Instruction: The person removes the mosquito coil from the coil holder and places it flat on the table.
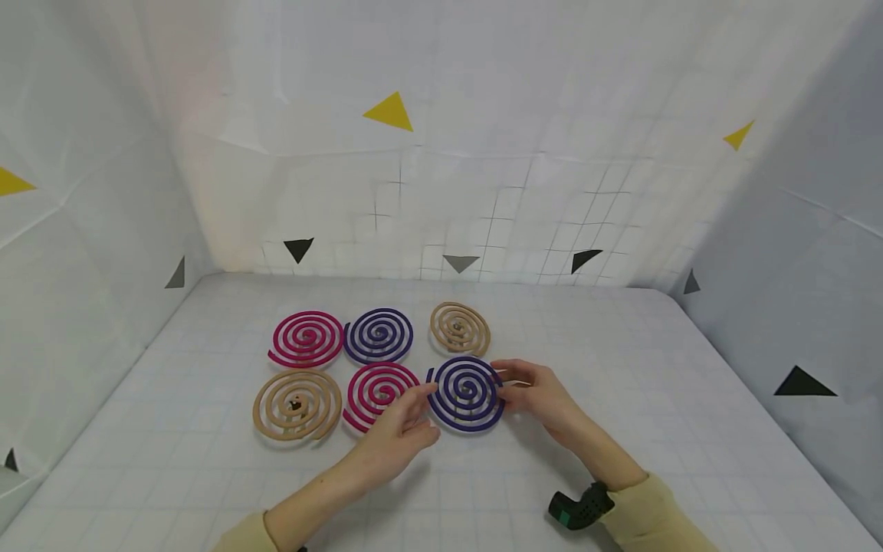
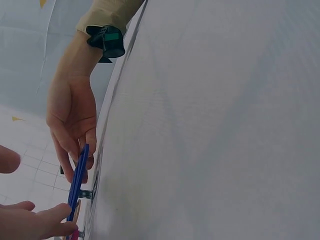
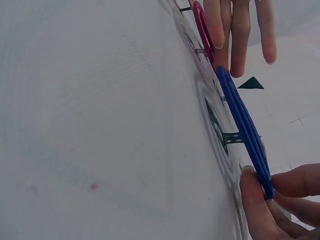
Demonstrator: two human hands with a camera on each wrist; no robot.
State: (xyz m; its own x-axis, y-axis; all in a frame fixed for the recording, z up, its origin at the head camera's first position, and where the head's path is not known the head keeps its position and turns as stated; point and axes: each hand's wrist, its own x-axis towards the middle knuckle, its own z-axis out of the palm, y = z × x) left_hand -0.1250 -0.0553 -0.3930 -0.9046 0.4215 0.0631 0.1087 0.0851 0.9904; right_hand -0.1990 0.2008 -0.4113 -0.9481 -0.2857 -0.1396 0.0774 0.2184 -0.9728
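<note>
A dark blue mosquito coil (image 1: 467,389) is level on a small stand (image 3: 232,137), raised above the tabletop. My right hand (image 1: 541,395) pinches its right edge, thumb beneath and fingers above, as the right wrist view shows. On the opposite edge, my left hand (image 1: 396,445) touches the rim with extended fingertips. That hand partly covers a magenta coil (image 1: 382,392) just left of the blue one. Behind the blue coil is a tan coil (image 1: 460,330), slightly tilted.
Further left lie another tan coil (image 1: 297,404), a magenta coil (image 1: 307,339) and a second blue coil (image 1: 379,335), forming two rows with the others. White sheeting (image 1: 483,192) with triangle markers encloses the table (image 1: 655,399) at the back and sides.
</note>
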